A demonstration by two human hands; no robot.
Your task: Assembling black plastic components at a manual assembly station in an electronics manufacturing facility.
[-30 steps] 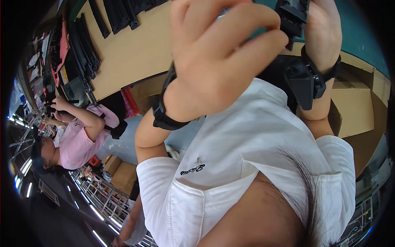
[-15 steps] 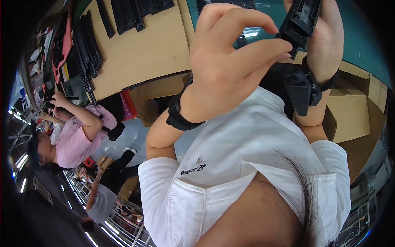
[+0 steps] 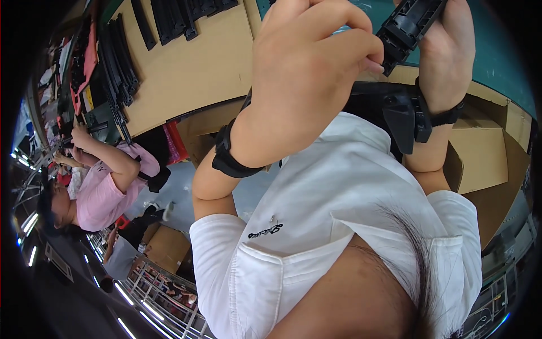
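Head view: we're gripping a black ribbed plastic part (image 3: 407, 29) w/ both hands, up top over the teal mat (image 3: 497, 62). Left hand (image 3: 307, 73) is pinching its lower end, fingers curled; right hand (image 3: 446, 51) is wrapping round it. Co-worker in pink shirt (image 3: 101, 195) is working at left.

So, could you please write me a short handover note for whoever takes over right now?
Left hand: fingertips pinch the end of the black plastic part.
Right hand: wrapped round the same part.
Part held up between both hands; more black strips lie on the tan bench.
Done: part picked up. Left: not yet set down.
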